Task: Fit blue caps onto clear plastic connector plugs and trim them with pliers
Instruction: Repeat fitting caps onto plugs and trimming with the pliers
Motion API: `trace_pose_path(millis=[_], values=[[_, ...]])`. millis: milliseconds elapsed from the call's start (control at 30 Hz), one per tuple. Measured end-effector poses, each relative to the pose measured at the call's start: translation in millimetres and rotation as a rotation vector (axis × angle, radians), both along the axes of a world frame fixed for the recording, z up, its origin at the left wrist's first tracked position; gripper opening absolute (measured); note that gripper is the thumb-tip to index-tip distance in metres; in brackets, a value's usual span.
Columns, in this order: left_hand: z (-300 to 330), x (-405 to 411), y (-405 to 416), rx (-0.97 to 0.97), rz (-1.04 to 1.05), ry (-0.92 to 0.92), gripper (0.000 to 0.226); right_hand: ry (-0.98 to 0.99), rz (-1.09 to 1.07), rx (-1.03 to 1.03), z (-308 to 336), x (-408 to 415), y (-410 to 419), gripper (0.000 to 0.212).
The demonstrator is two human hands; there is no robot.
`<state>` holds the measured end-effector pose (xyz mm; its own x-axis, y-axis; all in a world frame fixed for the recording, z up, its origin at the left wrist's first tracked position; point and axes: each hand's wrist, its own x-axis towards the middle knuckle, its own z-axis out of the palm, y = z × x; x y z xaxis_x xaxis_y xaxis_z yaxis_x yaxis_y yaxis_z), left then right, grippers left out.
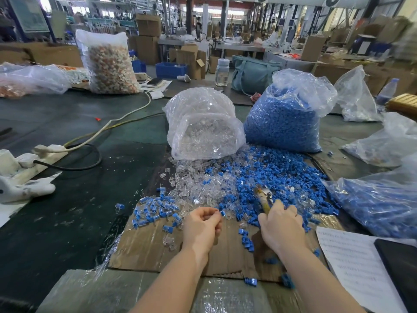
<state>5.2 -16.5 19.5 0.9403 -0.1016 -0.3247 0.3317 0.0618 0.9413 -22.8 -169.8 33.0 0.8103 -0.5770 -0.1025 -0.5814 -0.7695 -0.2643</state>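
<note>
Blue-capped clear plug point(222, 213) sits pinched at the fingertips of the left hand point(203, 224), whose fingers are curled in tight around it above the cardboard sheet point(144, 249). The right hand point(281, 227) is closed around the yellowish handle of the pliers point(264, 196), fingers wrapped over it, with the tool's head pointing away from the person over the loose parts; the head is blurred, so whether its jaws are apart cannot be told. The two hands are near each other but not touching.

Ahead of the hands, a heap of loose clear plugs point(198, 184) lies on the left and a heap of loose blue caps point(277, 177) on the right, the two mixing where they meet. Left of the left hand, a cluster of finished capped plugs point(153, 211) lies on the cardboard, and a few stray blue caps are scattered near the right forearm. Behind the heaps stand an open bag of clear plugs point(203, 125) and, just beside it on the right, a taller bag of blue caps point(284, 118). Another bag with blue parts point(379, 208) lies at the right edge, next to a printed paper sheet point(352, 263). A white power strip point(33, 159) with cables rests on the dark table point(67, 211) at the left.
</note>
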Motion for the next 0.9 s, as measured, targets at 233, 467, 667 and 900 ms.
trace_pose_path(millis=[233,467,667,900], values=[[11,17,-2,-0.086,0.039,0.058,0.004,-0.041,0.129,0.802,33,-11,8,0.005],[16,30,-1,-0.103,0.12,0.052,0.005,0.038,0.059,1.079,24,-12,19,0.021],[14,32,-2,-0.017,0.189,0.05,0.009,0.105,0.126,1.07,23,-14,20,0.026],[15,30,0,0.03,0.198,0.043,0.008,0.123,0.19,1.006,29,-16,25,0.029]])
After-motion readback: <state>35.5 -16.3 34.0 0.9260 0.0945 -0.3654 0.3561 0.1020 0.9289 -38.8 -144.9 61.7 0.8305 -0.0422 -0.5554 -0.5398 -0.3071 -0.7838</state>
